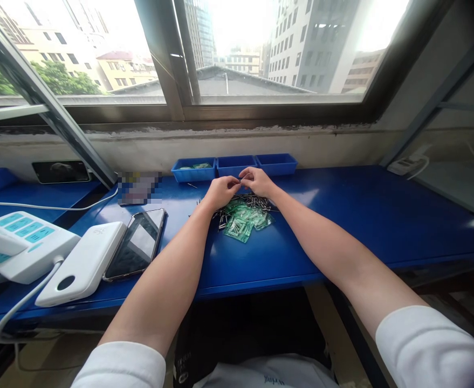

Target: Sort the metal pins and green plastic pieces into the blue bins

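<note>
Both hands meet over a pile of small dark metal pins [256, 201] on the blue table [342, 215]. My left hand [222, 191] has its fingers pinched together, and what they hold is too small to name. Close beside it, my right hand [256, 180] is curled with thumb and fingertips together; any object between them cannot be made out. Below the hands, small green clear plastic bags [242, 221] with little metal pieces inside lie on top of the pins.
Behind the hands stand three blue bins: a left bin [194, 173] with green bags inside, a middle bin [237, 163] and a right bin [277, 164]. To the left lie a phone [137, 242], a white power bank [81, 264] and a power strip [26, 242] with cables.
</note>
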Available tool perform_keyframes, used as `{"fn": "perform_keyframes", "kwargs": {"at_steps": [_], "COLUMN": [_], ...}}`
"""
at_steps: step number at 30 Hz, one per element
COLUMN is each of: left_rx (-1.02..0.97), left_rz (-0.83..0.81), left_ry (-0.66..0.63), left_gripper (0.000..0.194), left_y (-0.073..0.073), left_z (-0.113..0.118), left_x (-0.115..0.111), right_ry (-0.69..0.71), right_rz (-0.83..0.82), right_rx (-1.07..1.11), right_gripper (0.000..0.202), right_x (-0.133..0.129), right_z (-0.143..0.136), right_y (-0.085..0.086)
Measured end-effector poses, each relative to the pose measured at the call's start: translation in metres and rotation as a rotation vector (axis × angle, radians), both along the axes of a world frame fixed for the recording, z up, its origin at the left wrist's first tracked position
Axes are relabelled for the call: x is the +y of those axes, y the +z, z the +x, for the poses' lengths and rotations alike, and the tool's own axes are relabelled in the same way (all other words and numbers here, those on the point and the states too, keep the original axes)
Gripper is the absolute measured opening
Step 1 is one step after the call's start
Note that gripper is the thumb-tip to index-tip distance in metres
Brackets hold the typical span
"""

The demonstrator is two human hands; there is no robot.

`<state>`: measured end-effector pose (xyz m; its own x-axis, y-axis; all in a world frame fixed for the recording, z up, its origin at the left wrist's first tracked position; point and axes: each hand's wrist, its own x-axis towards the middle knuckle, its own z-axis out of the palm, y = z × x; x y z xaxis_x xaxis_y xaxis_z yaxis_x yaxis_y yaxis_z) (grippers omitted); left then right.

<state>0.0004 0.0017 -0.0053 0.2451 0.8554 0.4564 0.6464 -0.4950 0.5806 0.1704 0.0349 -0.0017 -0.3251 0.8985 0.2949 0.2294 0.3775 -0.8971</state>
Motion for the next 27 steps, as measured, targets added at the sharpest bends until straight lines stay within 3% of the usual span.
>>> {"fn": "perform_keyframes", "kwargs": {"at_steps": [6, 11, 20, 27], "left_rx": [-0.075, -0.077, -0.038, -0.071], "left_rz": [0.018, 0.055, 0.065, 0.024], "left_ry": [0.006, 0.01, 0.165, 0.137], "left_gripper": [0.027, 0.019, 0.025, 0.022], "left_y": [-0.0003, 0.0036, 0.0041, 0.0033], "left_z": [0.0001, 0.0012, -0.0016, -0.0028], "left_x": [0.0013, -0.0023, 0.0013, 0.0027], "right_ry": [0.109, 0.084, 0.101, 0.074], "right_rz": [-0.096, -0.118, -0.086, -0.083], "right_rx": [0.138, 0.175, 0.195, 0.266], "right_gripper": [0.025, 0.033, 0.023, 0.016], "right_x": [-0.0064, -0.0084, -0.0079, -0.0041], "right_z": [-0.0015, -0.002, 0.0028, 0.0044], "right_y": [0.0046, 0.0068, 0.0084, 0.0073]}}
